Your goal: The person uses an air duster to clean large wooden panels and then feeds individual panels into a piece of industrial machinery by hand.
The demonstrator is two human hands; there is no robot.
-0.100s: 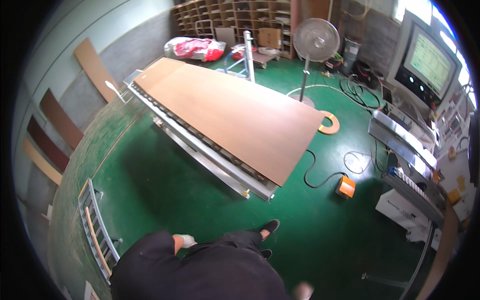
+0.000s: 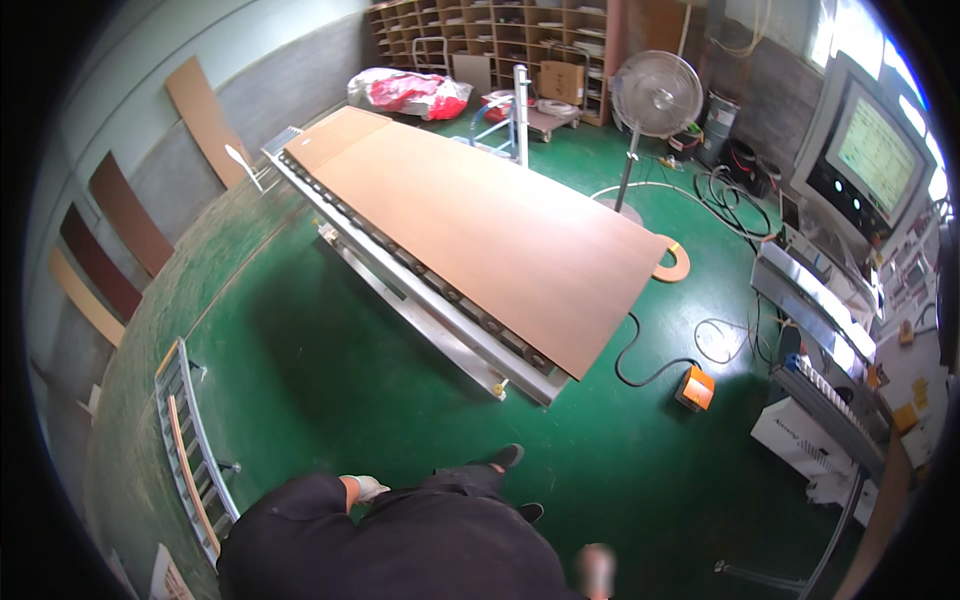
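My left hand [image 2: 368,489], in a pale glove, hangs in front of my dark clothing. Its fingers are too small and partly hidden to make out. Low on the right, my right hand [image 2: 597,570] is smeared by motion, and its fingers cannot be told apart. Neither hand touches the long brown board [image 2: 500,240] ahead of me. That board lies flat on a metal roller stand [image 2: 440,330], with a second brown panel piece [image 2: 335,138] at its far end.
An orange foot pedal [image 2: 695,388] with a black cable sits on the green floor. A pedestal fan [image 2: 655,95] stands beyond the board. To the right is a machine with a screen [image 2: 870,145]. A ladder-like roller frame [image 2: 190,450] lies left. Several panels lean on the left wall.
The whole view has shifted slightly, so the board and fan sit further right. My right hand has risen a little into view, and my feet have moved in a step.
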